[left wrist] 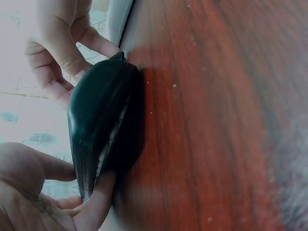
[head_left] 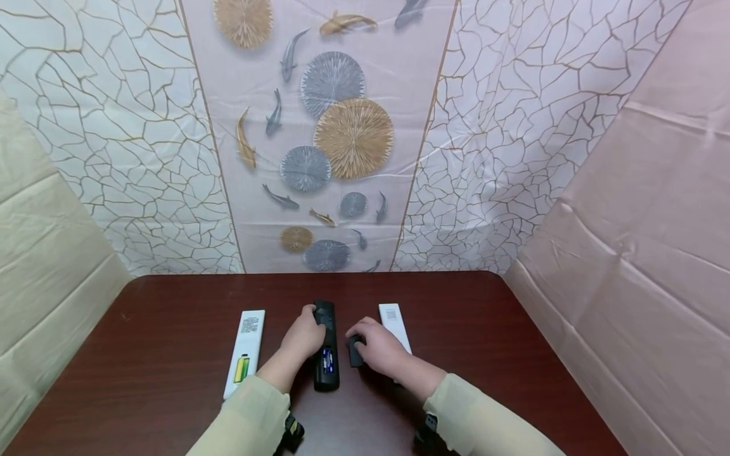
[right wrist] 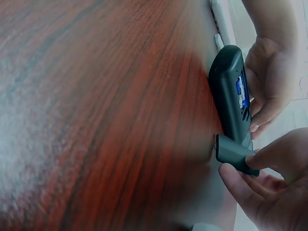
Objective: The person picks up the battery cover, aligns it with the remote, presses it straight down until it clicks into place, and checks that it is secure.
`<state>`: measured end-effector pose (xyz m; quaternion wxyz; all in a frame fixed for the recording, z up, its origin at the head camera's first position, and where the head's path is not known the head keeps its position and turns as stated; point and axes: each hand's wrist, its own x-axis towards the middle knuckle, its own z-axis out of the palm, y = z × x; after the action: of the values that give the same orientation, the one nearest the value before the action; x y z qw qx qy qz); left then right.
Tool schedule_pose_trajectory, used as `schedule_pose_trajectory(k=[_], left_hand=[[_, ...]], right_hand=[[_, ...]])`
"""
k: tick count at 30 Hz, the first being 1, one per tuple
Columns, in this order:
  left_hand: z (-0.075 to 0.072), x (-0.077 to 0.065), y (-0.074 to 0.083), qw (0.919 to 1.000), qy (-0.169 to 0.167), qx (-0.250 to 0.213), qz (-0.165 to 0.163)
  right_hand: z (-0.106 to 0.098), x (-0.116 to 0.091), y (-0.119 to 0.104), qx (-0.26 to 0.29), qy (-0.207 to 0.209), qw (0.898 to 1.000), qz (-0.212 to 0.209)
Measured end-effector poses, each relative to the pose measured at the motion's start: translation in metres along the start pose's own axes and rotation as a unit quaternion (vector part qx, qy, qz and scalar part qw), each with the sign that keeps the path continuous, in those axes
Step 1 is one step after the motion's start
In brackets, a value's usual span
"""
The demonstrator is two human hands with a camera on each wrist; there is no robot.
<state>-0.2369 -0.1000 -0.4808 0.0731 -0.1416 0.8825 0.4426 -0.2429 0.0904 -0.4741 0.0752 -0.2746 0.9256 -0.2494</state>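
Observation:
A black remote control point(head_left: 327, 381) lies back up on the table, its battery compartment uncovered and blue batteries point(head_left: 327, 360) showing inside. My left hand point(head_left: 304, 334) holds it near its far end, thumb across the back and fingers along the side. Just to the right, my right hand point(head_left: 379, 345) pinches a small black battery cover point(right wrist: 233, 153) between thumb and fingers. In the right wrist view the cover overlaps the remote's far end. From the left wrist the remote point(left wrist: 98, 110) appears edge-on, with a hand at each end of the view.
On the left lies a long white bar point(head_left: 244, 345) with a printed code and a green-and-yellow battery shape. A similar white bar point(head_left: 395, 322) lies at the right, partly behind my right hand. The dark wooden table point(head_left: 456, 316) ends at patterned cloth point(head_left: 353, 139) behind.

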Motion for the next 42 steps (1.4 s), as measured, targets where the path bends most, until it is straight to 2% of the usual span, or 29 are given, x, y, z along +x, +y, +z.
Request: schedule_pose_trajectory(k=[10,16,20,29,37,42], left_hand=[[-0.001,-0.001,0.001,0.9999,-0.005,-0.010,-0.001],[-0.004,0.000,0.001,0.9995,-0.002,-0.028,0.013],[-0.002,0.002,-0.001,0.9982,-0.007,-0.057,0.018],[0.000,0.003,-0.004,0.9861,-0.051,-0.156,0.026],[-0.002,0.002,-0.001,0.9766,-0.054,-0.205,0.032],[-0.003,-0.002,0.004,0.9728,-0.060,-0.221,0.032]], right_hand=[[0.001,0.000,-0.001,0.010,0.009,1.000,-0.001],[-0.001,0.001,-0.003,0.012,0.015,1.000,0.000],[-0.002,-0.001,-0.005,0.012,0.018,1.000,0.006],[-0.006,-0.007,-0.007,0.027,0.039,0.999,0.009],[-0.012,-0.013,-0.012,0.038,0.049,0.998,-0.009],[-0.014,-0.019,-0.017,0.053,0.052,0.997,-0.012]])
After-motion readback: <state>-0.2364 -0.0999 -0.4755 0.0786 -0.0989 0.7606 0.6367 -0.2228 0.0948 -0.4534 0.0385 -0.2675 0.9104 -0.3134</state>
